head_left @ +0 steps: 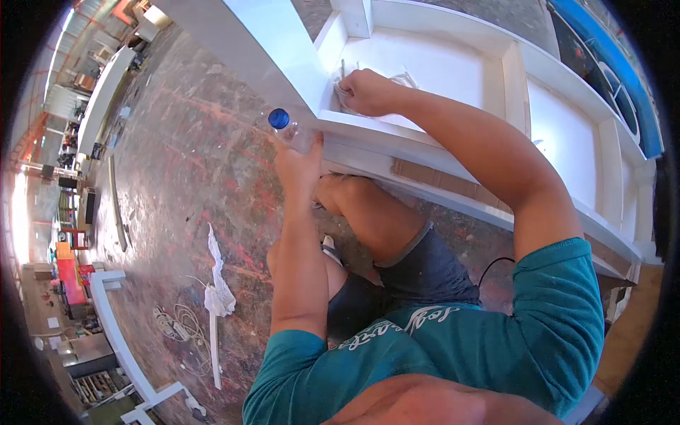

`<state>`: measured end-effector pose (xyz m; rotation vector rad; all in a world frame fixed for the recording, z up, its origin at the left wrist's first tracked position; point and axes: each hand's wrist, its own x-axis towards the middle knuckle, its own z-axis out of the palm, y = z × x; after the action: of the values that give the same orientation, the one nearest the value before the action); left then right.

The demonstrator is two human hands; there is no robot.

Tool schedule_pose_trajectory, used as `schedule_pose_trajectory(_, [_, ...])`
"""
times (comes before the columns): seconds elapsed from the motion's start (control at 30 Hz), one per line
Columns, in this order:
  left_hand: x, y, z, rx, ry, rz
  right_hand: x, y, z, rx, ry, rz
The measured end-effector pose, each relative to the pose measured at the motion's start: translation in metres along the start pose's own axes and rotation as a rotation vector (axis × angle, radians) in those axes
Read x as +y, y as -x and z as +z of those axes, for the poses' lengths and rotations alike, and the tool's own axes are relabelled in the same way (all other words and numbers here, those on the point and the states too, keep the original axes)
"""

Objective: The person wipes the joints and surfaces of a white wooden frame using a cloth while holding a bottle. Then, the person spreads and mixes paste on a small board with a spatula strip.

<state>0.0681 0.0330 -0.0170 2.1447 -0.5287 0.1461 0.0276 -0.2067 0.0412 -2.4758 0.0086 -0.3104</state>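
Note:
A clear plastic bottle [300,139] with a blue cap stands upright in my left hand [297,166], whose fingers are wrapped round it beside the white frame. Over the corner compartment of the white wooden frame [425,145], my right hand [372,93] is closed at a crumpled clear plastic bag [345,88]. Its fingertips pinch something at the bag that is too small to make out. A thin stick-like item rises from the bag.
A tall white panel [273,46] rises at the frame's corner. On the stained floor lie a white cloth [220,297] on a strip, a coiled cable [177,324] and a long bar [115,205]. White framing [127,354] stands lower left. A blue-edged object [623,64] is upper right.

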Motion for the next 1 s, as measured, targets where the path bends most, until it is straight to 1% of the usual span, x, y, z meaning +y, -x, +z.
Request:
schedule_pose_trajectory(0.03, [0.000,0.001,-0.001,-0.012,-0.017,-0.012,-0.001,0.000,0.000,-0.046,0.049,-0.009])
schedule_pose_trajectory(0.17, [0.017,0.006,-0.006,0.000,0.028,-0.049,-0.009,-0.002,-0.001,0.210,-0.238,-0.033])
schedule_pose_trajectory(0.27, [0.010,0.004,-0.004,-0.028,-0.007,-0.036,-0.005,0.002,0.002,-0.020,-0.064,0.053])
schedule_pose_trajectory(0.37, [0.002,0.005,0.002,0.079,-0.085,0.042,-0.005,0.002,-0.004,-0.045,-0.073,-0.042])
schedule_pose_trajectory(0.43, [0.010,0.006,-0.002,0.055,0.084,0.010,0.000,-0.007,0.001,0.129,-0.283,-0.049])
schedule_pose_trajectory(0.47, [0.017,0.007,-0.006,0.086,0.102,0.015,-0.010,-0.006,-0.001,0.190,-0.251,-0.053])
schedule_pose_trajectory(0.5, [0.021,0.011,-0.007,0.117,0.118,0.018,-0.011,-0.004,-0.001,0.153,-0.220,-0.011])
schedule_pose_trajectory(0.57, [-0.001,0.007,0.001,0.157,-0.012,0.188,-0.002,-0.006,0.006,0.063,-0.171,-0.038])
schedule_pose_trajectory(0.6, [-0.003,0.006,0.004,0.123,0.036,0.117,-0.003,-0.004,0.006,-0.014,-0.035,-0.028])
schedule_pose_trajectory(0.63, [-0.004,0.005,0.006,0.091,0.090,0.052,0.014,-0.009,0.016,-0.119,0.088,0.042])
schedule_pose_trajectory(0.7, [-0.009,0.006,0.012,0.110,0.084,-0.044,-0.008,-0.003,0.005,-0.108,-0.096,-0.008])
schedule_pose_trajectory(0.77, [-0.010,0.007,0.009,0.117,0.074,-0.014,-0.010,-0.005,0.004,0.097,-0.233,-0.020])
schedule_pose_trajectory(0.8, [-0.006,0.007,0.005,0.110,0.078,0.005,-0.018,-0.007,0.006,0.137,-0.315,0.005])
schedule_pose_trajectory(0.87, [0.000,0.009,-0.001,0.108,0.063,-0.043,-0.029,-0.005,0.008,0.223,-0.472,0.080])
schedule_pose_trajectory(0.9, [0.002,0.009,-0.001,0.100,0.060,-0.066,-0.027,-0.004,0.007,0.093,-0.341,0.122])
schedule_pose_trajectory(0.97, [-0.001,0.009,-0.001,0.112,0.058,-0.033,-0.019,-0.004,0.003,-0.160,-0.081,0.209])
schedule_pose_trajectory(1.0, [0.000,0.009,-0.002,0.113,0.058,-0.016,-0.011,-0.009,0.007,-0.225,0.114,0.160])
